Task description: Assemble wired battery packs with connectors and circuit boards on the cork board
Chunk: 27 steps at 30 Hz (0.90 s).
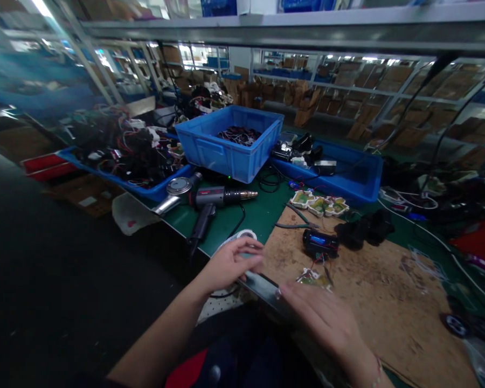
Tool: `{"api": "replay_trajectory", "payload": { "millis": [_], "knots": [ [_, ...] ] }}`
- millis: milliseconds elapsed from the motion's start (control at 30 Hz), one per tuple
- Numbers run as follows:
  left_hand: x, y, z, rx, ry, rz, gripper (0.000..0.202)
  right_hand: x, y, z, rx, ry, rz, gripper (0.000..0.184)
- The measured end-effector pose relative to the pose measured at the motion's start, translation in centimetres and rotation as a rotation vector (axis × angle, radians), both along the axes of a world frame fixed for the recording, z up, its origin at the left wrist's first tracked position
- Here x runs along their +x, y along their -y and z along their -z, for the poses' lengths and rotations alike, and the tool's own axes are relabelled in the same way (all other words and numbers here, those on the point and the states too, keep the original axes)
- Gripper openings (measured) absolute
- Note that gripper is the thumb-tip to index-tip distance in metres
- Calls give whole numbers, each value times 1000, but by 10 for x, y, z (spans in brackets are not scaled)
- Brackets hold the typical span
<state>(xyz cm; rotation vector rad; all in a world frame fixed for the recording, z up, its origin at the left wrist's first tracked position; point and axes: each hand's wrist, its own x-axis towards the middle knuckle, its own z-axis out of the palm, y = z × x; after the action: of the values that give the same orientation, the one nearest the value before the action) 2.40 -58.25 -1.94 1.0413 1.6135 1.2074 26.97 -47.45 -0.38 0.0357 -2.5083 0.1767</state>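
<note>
Bending loosely over the bench's grey metal front edge [262, 286], the fingers of the left hand [234, 262] are held part open, with nothing seen gripped; a white ring-shaped roll [248, 234] is partly covered by them. Right hand [327, 315]: fingers extended together, grip cannot be told. Just beyond it, a small white-edged green circuit board [309, 277] is seen on a stained brown board [372, 302], near a black cylindrical unit with a blue label [320, 244].

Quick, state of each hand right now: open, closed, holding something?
Left hand: open, fingers loosely curved, nothing visibly held.
Right hand: fingers extended, palm hidden; cannot tell whether it holds anything.
</note>
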Motion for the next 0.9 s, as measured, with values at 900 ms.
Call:
{"api": "replay_trajectory", "payload": {
  "millis": [900],
  "knots": [
    [30, -15, 38, 560, -523, -98, 29, -30, 7, 35, -256, 82, 319, 34]
  ]
}}
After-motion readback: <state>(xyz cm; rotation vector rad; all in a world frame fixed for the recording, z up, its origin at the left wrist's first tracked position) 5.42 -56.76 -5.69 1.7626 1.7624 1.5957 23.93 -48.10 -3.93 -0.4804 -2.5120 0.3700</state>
